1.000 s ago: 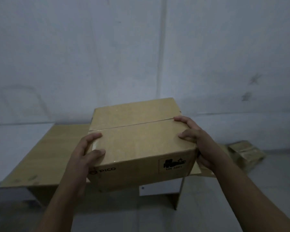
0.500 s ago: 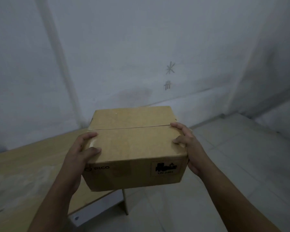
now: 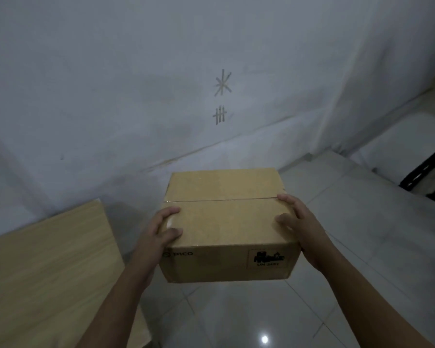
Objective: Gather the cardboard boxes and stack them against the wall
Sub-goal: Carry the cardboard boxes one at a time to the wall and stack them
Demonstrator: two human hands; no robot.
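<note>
A closed brown cardboard box (image 3: 226, 222) hangs in the air in front of me, held from both sides. Its near face carries a PICO mark and a black label. My left hand (image 3: 158, 234) grips the left near corner, thumb on the top flap. My right hand (image 3: 299, 227) clasps the right side, fingers spread over the top. The white wall (image 3: 136, 96) stands just beyond the box, with tape marks on it.
A light wooden tabletop (image 3: 48, 272) fills the lower left, close to my left arm. Glossy white floor tiles (image 3: 236, 317) lie below the box. A black metal frame (image 3: 422, 177) stands at the right edge, near the room's corner.
The view has swung right: the wooden table slid from under the box to the lower left. The box now hangs over bare floor, still held the same way.
</note>
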